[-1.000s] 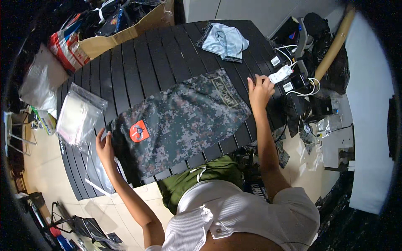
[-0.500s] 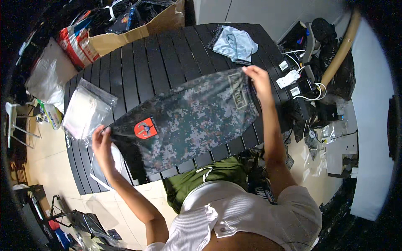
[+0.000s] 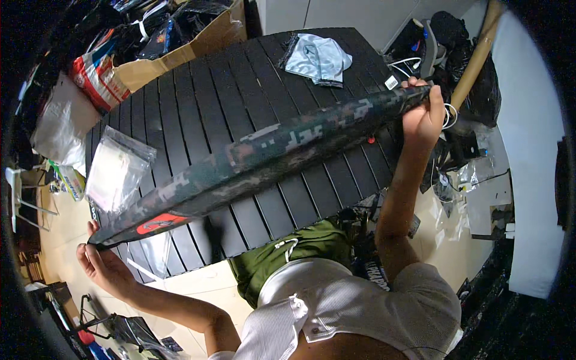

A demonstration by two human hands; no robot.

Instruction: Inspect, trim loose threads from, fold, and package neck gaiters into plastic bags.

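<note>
A dark camouflage cloth [image 3: 258, 165] with a red badge near one end is stretched slantwise above the table, from low on the left to high on the right. It is drawn into a long narrow shape with a fold along its length. At its lower left end my left hand [image 3: 107, 267] grips a corner between closed fingers. Beyond the table's right side my right hand [image 3: 425, 117] is closed around the other end. Whether the cloth is a sleeve or a neck tube I cannot tell.
Below the cloth stands a black slatted table [image 3: 198, 108]. On it lie a light-blue folded cloth [image 3: 317, 59] and clear plastic packets [image 3: 117, 171]. An open cardboard box [image 3: 180, 59] holds dark goods at the back left. Cables and a cardboard tube [image 3: 477, 60] stand at the right.
My hands have moved apart, the left down and leftward, the right up and rightward. The cloth, broad and flat before, is now pulled long and narrow, its badge seen slantwise.
</note>
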